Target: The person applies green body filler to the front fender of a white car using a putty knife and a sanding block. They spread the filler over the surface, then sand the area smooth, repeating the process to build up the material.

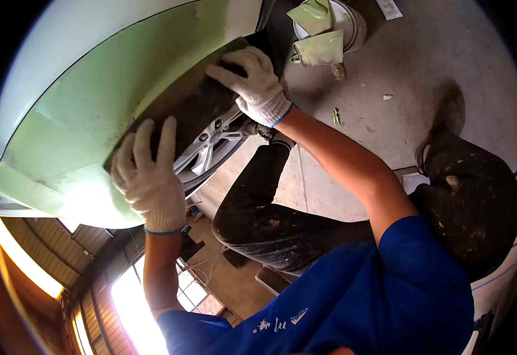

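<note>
While a long dark board [184, 97] is held against the green-patched car panel [101, 89], right along its edge by the silver wheel [214, 138], one end's covered by the left hand [151, 183] and the far end by the right hand [257, 83], both gloved with fingers spread, though whether the board's edges are pinched can't really be told. Over on the floor [412, 71] a bucket [357, 26] is topped with green-smeared plates [322, 48]

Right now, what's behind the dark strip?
Past the strip's upper edge, green panel shows; past its lower edge, part of a wheel. What's directly behind is covered. The left hand and right hand also hide parts of its face.
</note>
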The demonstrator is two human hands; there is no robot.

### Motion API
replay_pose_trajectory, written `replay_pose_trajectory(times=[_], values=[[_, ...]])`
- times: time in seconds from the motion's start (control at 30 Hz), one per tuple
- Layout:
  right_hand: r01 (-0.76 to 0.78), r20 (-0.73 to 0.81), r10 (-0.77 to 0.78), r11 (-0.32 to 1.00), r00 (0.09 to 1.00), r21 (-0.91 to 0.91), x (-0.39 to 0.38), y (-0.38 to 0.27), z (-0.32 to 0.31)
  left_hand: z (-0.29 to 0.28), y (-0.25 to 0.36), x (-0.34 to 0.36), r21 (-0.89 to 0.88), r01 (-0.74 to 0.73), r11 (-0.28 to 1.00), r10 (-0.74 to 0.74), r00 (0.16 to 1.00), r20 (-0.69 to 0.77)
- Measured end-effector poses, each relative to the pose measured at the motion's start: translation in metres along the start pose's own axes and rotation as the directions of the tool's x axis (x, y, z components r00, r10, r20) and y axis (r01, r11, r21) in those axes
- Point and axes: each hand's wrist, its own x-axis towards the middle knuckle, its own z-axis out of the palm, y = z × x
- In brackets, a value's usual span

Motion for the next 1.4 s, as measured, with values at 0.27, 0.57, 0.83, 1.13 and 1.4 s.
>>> replay_pose_trajectory(times=[0.27, 0.57, 0.83, 1.13, 1.4], values=[[-0.038, -0.226, 0.039, 0.999, 0.973, 0.009, 0.07, 0.002, -0.005, -0.064, -0.028, 0.082, 0.228, -0.126, 0.965, 0.148, 0.986, -0.082], [-0.044, -0.233, 0.041, 0.999, 0.972, -0.006, 0.077, 0.01, 0.009, -0.067, -0.038, 0.104, 0.305, -0.191, 0.933, 0.214, 0.976, -0.046], [-0.107, -0.198, 0.109, 0.994, 0.974, 0.018, 0.073, 0.003, 0.024, -0.041, -0.038, 0.086, 0.253, -0.079, 0.964, 0.087, 0.996, -0.022], [0.096, -0.221, -0.108, 0.993, 0.969, -0.061, 0.011, 0.015, 0.065, 0.064, -0.016, -0.002, 0.158, 0.044, 0.986, -0.003, 0.968, -0.252], [0.067, 0.045, -0.063, 0.995, 0.997, -0.081, -0.021, 0.005, 0.024, 0.059, 0.007, -0.027, 0.046, -0.015, 0.999, 0.022, 0.99, -0.142]])
